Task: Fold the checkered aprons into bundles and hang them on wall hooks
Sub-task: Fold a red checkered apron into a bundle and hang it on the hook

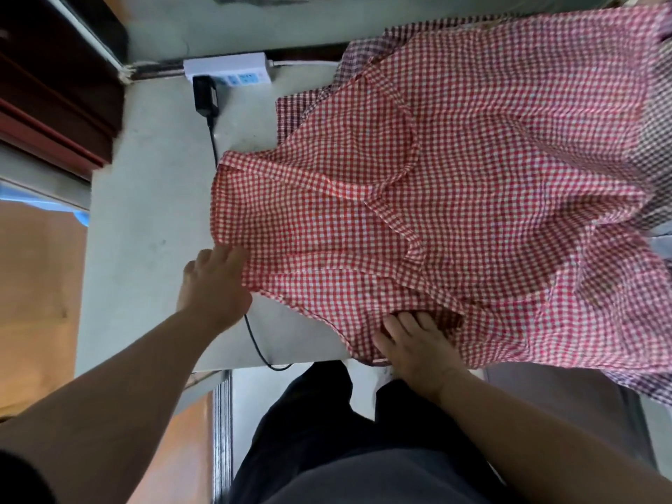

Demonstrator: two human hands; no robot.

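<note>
- A white table point(152, 220) fills the middle of the view, seen from above by the person standing at its near edge.
- A red checkered apron point(472, 194) lies spread and rumpled over the table's right half. Its folds run across the middle, and its right side hangs past the table's near edge.
- Darker checkered aprons point(291, 110), purple-brown, lie underneath it and show at its far-left corner and along the right side.
- The person's dark trousers point(309, 431) show below the table edge, between the two bare forearms.
- Dark wooden furniture point(54, 85) stands beyond the table's left end, blurred.
- The left hand point(214, 281) reaches to the apron's left edge with the thumb held out to the side. The fingertips go under the cloth, so I cannot tell whether they grasp it.
- The right hand point(414, 347) lies on the apron at the near edge, fingers spread and fairly straight, pressing the cloth down beside a dark fold.
- A white power strip point(227, 67) sits at the table's far edge, left of the aprons.
- A black adapter point(204, 94) is plugged into it.
- Its thin black cable point(212, 140) crosses the table, passes beneath the apron's left end and the left hand, and loops off the near edge.
</note>
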